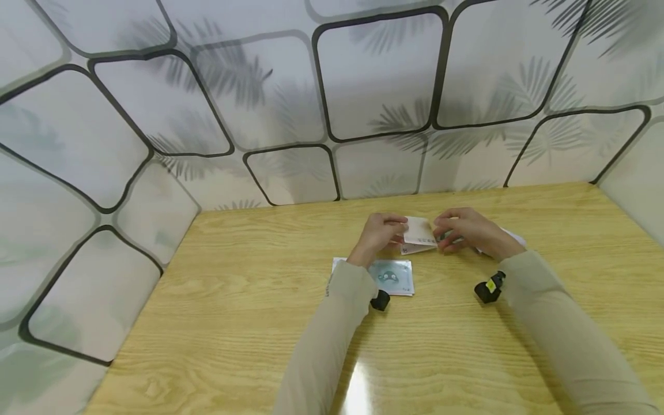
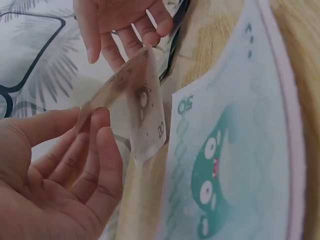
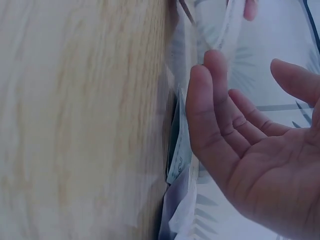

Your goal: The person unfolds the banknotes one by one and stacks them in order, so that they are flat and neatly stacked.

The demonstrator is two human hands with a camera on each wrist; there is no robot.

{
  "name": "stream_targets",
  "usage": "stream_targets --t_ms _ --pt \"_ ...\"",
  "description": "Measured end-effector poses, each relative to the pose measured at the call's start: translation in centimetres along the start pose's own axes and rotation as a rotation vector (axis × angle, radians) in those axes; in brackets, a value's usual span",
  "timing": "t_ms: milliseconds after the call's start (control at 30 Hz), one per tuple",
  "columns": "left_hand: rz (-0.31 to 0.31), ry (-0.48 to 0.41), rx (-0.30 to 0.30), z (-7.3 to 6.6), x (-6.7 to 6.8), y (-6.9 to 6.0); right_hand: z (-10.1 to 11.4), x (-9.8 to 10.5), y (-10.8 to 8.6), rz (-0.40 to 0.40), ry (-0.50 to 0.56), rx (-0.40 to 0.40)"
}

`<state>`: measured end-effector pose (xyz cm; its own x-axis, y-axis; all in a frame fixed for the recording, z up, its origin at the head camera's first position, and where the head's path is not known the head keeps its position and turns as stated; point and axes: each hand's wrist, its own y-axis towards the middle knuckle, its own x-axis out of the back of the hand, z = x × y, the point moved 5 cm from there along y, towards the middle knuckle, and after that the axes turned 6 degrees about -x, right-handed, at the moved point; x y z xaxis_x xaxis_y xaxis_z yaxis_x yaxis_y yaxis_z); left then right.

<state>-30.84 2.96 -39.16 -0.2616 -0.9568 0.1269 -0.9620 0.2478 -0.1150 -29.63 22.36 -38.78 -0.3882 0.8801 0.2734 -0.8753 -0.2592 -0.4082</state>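
My left hand pinches a folded, brownish play banknote by its left end. The note stands bent in a tent shape, with a cartoon face and a number on its inner side in the left wrist view. Close to the note's right end is my right hand, its fingers loosely bent and nothing gripped between thumb and fingers. Below the left wrist lies a stack of green play banknotes, printed with a cartoon creature and "50". The left sleeve covers part of that stack.
Under and beyond the right wrist lie more folded notes, one a greenish note, the other a pale purple-white note. Everything rests on a wooden table, bordered at the back by a patterned fabric wall.
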Motion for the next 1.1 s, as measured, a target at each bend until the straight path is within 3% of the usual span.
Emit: stream_targets --t_ms 167,333,600,800,1100 --pt "0.0 -0.002 -0.083 -0.4 0.1 -0.1 0.0 0.0 0.1 -0.002 0.019 -0.007" --pt "-0.03 0.082 -0.187 -0.7 0.4 -0.2 0.2 -0.1 0.1 0.007 0.062 0.002" --pt "-0.034 0.178 -0.279 -1.0 0.8 -0.4 1.0 -0.3 -0.2 -0.006 0.077 0.02" --pt "-0.039 0.244 -0.295 -0.8 1.0 -0.7 1.0 -0.4 -0.1 -0.027 -0.005 0.033" --pt "-0.025 0.257 -0.295 -0.6 1.2 -0.9 1.0 -0.6 -0.1 -0.013 0.004 0.022"
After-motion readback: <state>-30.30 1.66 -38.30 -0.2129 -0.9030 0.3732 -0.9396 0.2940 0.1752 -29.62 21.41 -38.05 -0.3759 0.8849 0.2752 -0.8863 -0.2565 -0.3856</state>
